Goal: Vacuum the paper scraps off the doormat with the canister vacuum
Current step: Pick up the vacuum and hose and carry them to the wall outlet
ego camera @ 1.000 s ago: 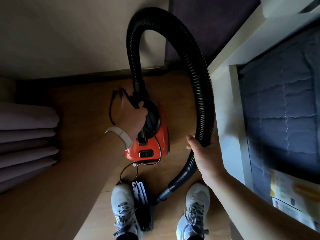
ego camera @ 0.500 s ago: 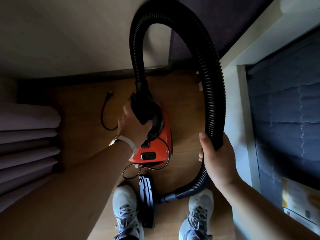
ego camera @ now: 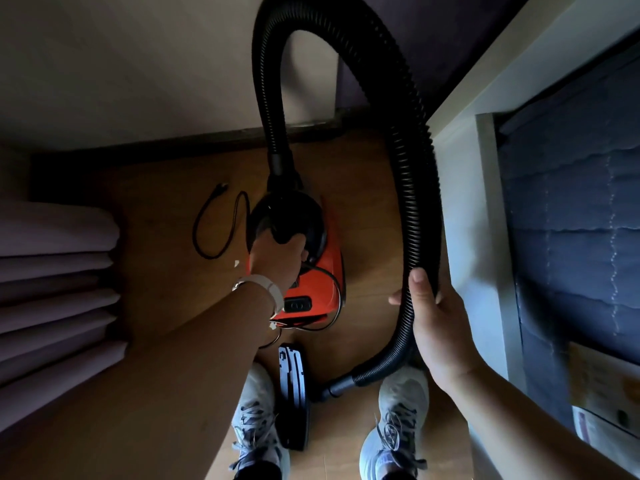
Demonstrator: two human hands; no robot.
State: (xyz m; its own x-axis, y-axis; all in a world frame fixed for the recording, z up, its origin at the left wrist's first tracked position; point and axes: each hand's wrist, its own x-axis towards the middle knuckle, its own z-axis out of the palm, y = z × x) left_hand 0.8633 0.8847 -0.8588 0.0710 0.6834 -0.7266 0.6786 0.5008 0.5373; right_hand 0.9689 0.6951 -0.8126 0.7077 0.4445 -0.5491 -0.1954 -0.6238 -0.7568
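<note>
Your left hand [ego camera: 277,259] is curled round the top of the canister vacuum [ego camera: 317,287]. At its 3 o'clock, your right hand [ego camera: 440,330] clasps the black hose [ego camera: 414,161].

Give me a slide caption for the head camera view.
Left hand grips the orange canister vacuum by its handle; right hand holds the hose; floor nozzle lies between the shoes.

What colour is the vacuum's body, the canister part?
Orange-red, with a black top; the canister vacuum shows in the head view.
</note>
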